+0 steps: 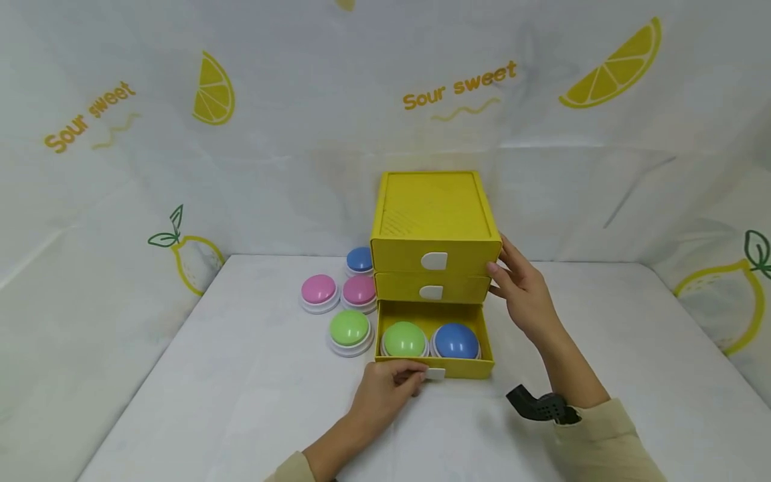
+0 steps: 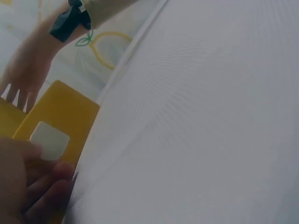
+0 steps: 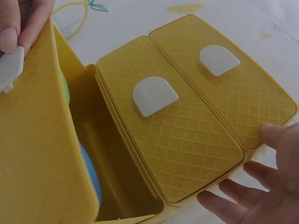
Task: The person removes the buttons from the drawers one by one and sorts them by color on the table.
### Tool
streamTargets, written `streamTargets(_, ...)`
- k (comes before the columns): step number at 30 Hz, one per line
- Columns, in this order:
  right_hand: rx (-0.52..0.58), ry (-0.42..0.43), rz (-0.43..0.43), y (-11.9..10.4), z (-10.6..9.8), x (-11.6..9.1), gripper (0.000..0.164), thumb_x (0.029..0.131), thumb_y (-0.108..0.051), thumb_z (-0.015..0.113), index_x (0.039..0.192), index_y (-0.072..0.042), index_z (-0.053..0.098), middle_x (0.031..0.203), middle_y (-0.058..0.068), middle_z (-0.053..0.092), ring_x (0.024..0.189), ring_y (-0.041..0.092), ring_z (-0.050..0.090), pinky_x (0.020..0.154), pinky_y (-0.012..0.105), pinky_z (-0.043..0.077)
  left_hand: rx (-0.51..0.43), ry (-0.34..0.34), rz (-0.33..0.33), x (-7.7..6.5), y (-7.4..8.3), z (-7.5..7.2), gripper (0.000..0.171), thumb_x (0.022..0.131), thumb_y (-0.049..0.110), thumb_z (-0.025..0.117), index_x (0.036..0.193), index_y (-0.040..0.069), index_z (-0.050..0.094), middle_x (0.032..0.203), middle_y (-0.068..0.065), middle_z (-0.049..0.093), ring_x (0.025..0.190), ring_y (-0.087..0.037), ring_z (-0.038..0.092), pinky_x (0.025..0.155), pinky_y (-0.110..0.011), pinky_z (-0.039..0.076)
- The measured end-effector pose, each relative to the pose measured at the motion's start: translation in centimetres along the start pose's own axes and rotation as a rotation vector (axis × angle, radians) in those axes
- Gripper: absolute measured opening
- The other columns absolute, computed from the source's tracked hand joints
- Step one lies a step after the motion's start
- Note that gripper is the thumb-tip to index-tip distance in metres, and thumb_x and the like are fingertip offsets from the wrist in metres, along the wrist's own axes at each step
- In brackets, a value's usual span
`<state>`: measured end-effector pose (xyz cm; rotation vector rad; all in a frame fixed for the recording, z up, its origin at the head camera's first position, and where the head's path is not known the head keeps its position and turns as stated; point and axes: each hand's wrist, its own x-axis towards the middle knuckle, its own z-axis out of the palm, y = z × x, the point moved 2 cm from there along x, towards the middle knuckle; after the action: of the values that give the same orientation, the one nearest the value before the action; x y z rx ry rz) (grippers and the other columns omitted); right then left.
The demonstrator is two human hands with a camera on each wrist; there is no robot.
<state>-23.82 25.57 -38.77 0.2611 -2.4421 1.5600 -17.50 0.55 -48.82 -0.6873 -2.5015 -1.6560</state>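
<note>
A yellow drawer cabinet (image 1: pixel 436 207) stands on the table, its bottom drawer (image 1: pixel 476 369) pulled out and the two drawers above closed. My left hand (image 1: pixel 385 391) pinches the white handle (image 1: pixel 436 373) of that bottom drawer. Inside the drawer sit a green push-button light (image 1: pixel 405 339) and a blue one (image 1: pixel 456 341), side by side near the front. My right hand (image 1: pixel 525 294) rests against the cabinet's right side, thumb at the front edge; its fingers (image 3: pixel 247 193) lie fairly straight along the side in the right wrist view.
Left of the cabinet are more round lights with white bases: a green one (image 1: pixel 349 328), two pink ones (image 1: pixel 318 290) and a blue one (image 1: pixel 359 260) behind them. A white cloth with lemon prints (image 1: pixel 213 87) hangs behind the table (image 1: pixel 241 402).
</note>
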Motion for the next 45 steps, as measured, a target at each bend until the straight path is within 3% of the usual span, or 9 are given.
streamTargets(4, 0.008, -0.006, 0.02, -0.1, 0.0, 0.1, 0.06, 0.107, -0.038, 0.046, 0.159, -0.045, 0.017, 0.166, 0.007, 0.032, 0.142, 0.041, 0.048, 0.099, 0.052, 0.052, 0.043, -0.022, 0.014, 0.1, 0.5, -0.5, 0.011, 0.092, 0.007, 0.072, 0.101, 0.005, 0.079, 0.085, -0.007, 0.079, 0.057, 0.005, 0.063, 0.056, -0.015, 0.055)
streamTargets(11, 0.009, -0.005, 0.04, 0.0, 0.0, 0.0, 0.061, 0.107, -0.038, 0.048, 0.159, -0.046, 0.017, 0.166, 0.005, 0.033, 0.142, 0.038, 0.049, 0.099, 0.05, 0.052, 0.171, 0.021, 0.148, 0.6, 2.5, -1.6, 0.007, 0.09, 0.014, 0.077, 0.094, 0.009, 0.08, 0.077, 0.001, 0.077, 0.062, 0.009, 0.053, 0.056, -0.01, 0.05)
streamTargets(17, 0.026, -0.02, 0.023, -0.1, -0.3, -0.1, 0.064, 0.106, -0.033, 0.05, 0.159, -0.045, 0.017, 0.166, 0.006, 0.033, 0.141, 0.039, 0.049, 0.097, 0.041, 0.052, 0.133, 0.022, 0.118, 2.3, 4.8, -2.6, 0.009, 0.091, 0.017, 0.075, 0.095, 0.01, 0.08, 0.083, 0.001, 0.078, 0.07, 0.004, 0.063, 0.066, -0.015, 0.056)
streamTargets(19, 0.024, -0.02, 0.018, -0.2, -0.4, -0.1, 0.064, 0.107, -0.032, 0.049, 0.159, -0.045, 0.016, 0.166, 0.006, 0.033, 0.141, 0.039, 0.049, 0.097, 0.039, 0.052, 0.128, -0.013, 0.093, 3.4, 5.4, -2.7, 0.013, 0.093, 0.02, 0.074, 0.1, 0.01, 0.079, 0.089, 0.001, 0.079, 0.075, -0.001, 0.067, 0.07, -0.016, 0.057)
streamTargets(22, 0.018, -0.018, 0.02, -0.1, -0.5, -0.2, 0.063, 0.107, -0.033, 0.048, 0.159, -0.046, 0.015, 0.166, 0.007, 0.033, 0.141, 0.04, 0.049, 0.096, 0.038, 0.052, 0.142, -0.151, 0.023, 5.3, 5.6, -2.7, 0.023, 0.095, 0.026, 0.072, 0.113, 0.011, 0.076, 0.106, 0.0, 0.077, 0.093, -0.01, 0.071, 0.08, -0.017, 0.058)
streamTargets(26, 0.022, -0.019, 0.016, 0.0, -0.5, -0.1, 0.063, 0.107, -0.033, 0.048, 0.159, -0.046, 0.015, 0.166, 0.008, 0.033, 0.141, 0.041, 0.049, 0.096, 0.038, 0.052, 0.177, -0.341, -0.046, 7.3, 5.2, -2.4, 0.036, 0.094, 0.031, 0.072, 0.127, 0.017, 0.069, 0.127, 0.0, 0.069, 0.119, -0.019, 0.064, 0.097, -0.025, 0.056)
streamTargets(28, 0.028, -0.021, 0.01, 0.1, -0.5, -0.1, 0.063, 0.107, -0.033, 0.049, 0.159, -0.045, 0.016, 0.165, 0.009, 0.033, 0.14, 0.041, 0.049, 0.095, 0.039, 0.052, 0.181, -0.387, -0.055, 8.0, 4.8, -2.1, 0.037, 0.094, 0.03, 0.073, 0.129, 0.02, 0.068, 0.131, 0.001, 0.066, 0.124, -0.019, 0.061, 0.102, -0.029, 0.054)
streamTargets(36, 0.049, -0.04, -0.018, 0.3, -0.3, -0.1, 0.062, 0.107, -0.031, 0.049, 0.159, -0.044, 0.017, 0.166, 0.008, 0.032, 0.141, 0.041, 0.048, 0.094, 0.032, 0.053, 0.203, -0.468, -0.08, 9.8, 3.6, -0.6, 0.036, 0.094, 0.025, 0.073, 0.13, 0.022, 0.068, 0.133, 0.006, 0.066, 0.125, -0.013, 0.062, 0.107, -0.029, 0.051)
streamTargets(45, 0.038, -0.042, -0.031, 0.3, -0.3, 0.2, 0.063, 0.107, -0.031, 0.05, 0.16, -0.043, 0.017, 0.165, 0.01, 0.034, 0.139, 0.042, 0.05, 0.092, 0.027, 0.054, 0.269, -0.475, -0.055, 10.8, 3.5, 0.7, 0.036, 0.093, 0.023, 0.074, 0.129, 0.019, 0.069, 0.129, 0.004, 0.07, 0.105, -0.007, 0.062, 0.096, -0.02, 0.052)
